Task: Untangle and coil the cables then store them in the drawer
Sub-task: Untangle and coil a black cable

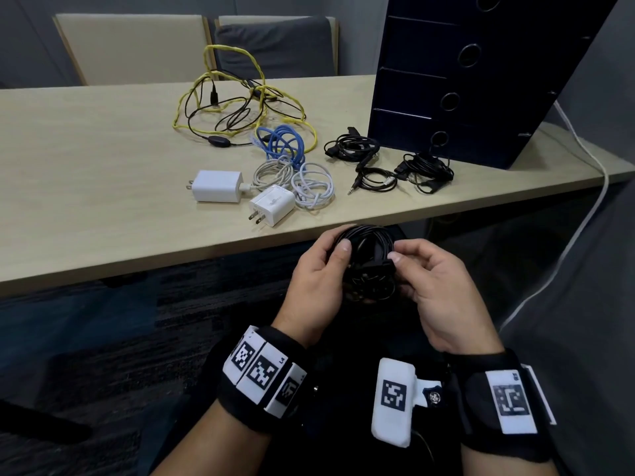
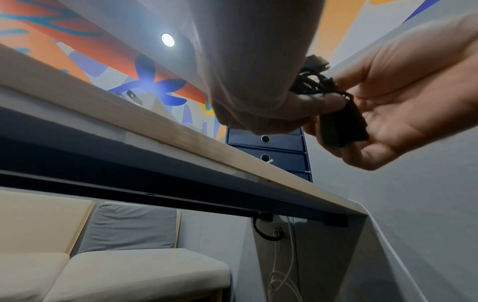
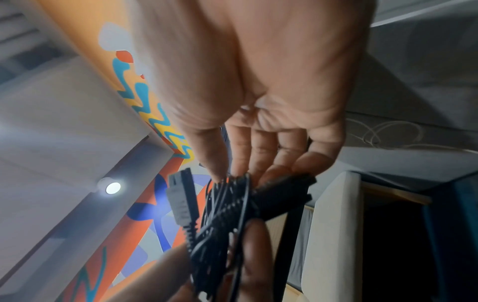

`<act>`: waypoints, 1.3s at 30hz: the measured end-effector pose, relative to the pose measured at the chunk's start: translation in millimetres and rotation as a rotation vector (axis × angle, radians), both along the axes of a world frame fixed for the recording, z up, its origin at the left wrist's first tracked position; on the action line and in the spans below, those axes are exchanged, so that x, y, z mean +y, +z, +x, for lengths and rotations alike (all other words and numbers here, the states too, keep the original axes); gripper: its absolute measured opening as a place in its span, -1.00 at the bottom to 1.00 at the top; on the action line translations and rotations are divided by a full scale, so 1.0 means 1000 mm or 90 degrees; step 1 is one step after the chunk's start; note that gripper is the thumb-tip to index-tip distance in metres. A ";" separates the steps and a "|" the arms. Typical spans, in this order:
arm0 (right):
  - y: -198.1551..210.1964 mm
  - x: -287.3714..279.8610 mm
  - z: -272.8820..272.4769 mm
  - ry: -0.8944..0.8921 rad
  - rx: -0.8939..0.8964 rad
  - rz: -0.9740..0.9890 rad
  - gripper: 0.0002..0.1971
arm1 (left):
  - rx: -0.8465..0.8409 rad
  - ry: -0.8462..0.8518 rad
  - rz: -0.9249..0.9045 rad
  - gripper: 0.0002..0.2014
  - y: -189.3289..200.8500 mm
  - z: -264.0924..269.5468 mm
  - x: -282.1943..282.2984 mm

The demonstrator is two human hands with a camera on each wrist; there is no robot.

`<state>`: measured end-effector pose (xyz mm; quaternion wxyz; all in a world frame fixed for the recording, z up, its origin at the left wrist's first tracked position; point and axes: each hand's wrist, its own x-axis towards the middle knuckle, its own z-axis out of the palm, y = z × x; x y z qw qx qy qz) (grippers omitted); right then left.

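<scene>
Both hands, left hand (image 1: 318,273) and right hand (image 1: 436,286), grip the black cable coil (image 1: 369,262) just before the table (image 1: 103,187) edge; keep loops pinched while wrapping.

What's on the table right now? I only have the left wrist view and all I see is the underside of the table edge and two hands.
Observer: A tangle of yellow cable and thin black cable lies at the far side of the table.
Operator: Anything already coiled?
Observer: A blue cable lies coiled, with two white chargers beside it.
Operator: And the drawers?
Observer: All visible drawers of the dark drawer unit look shut.
Operator: What are the hands holding?
Observer: Left hand and right hand grip a black cable coil.
</scene>
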<state>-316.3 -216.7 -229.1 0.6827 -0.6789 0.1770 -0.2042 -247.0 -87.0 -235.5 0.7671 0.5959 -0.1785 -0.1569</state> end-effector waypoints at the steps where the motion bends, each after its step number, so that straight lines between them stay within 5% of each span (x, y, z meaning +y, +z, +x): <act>1: 0.001 0.000 0.001 0.003 -0.003 0.014 -0.89 | 0.030 -0.013 -0.005 -0.68 0.001 0.002 0.001; 4: 0.005 0.001 0.003 0.008 -0.010 0.043 -0.89 | 0.113 -0.077 -0.016 -0.69 0.003 0.008 0.008; 11: 0.023 0.012 0.017 0.050 -0.009 0.049 -0.90 | 0.036 -0.020 0.026 -0.77 0.023 0.021 0.032; 21: 0.079 0.065 0.079 0.192 0.000 -0.152 -0.71 | 0.006 0.088 0.033 -0.86 0.078 0.057 0.097; 26: 0.097 0.106 0.128 0.258 0.053 -0.219 -0.68 | -0.010 0.160 0.153 -0.90 0.095 0.088 0.142; 33: 0.099 0.165 0.190 0.337 0.152 -0.308 -0.63 | -0.045 0.218 0.512 -0.84 0.100 0.142 0.199; 39: 0.094 0.190 0.220 0.360 0.217 -0.368 -0.62 | 0.017 0.229 0.575 -0.85 0.098 0.167 0.214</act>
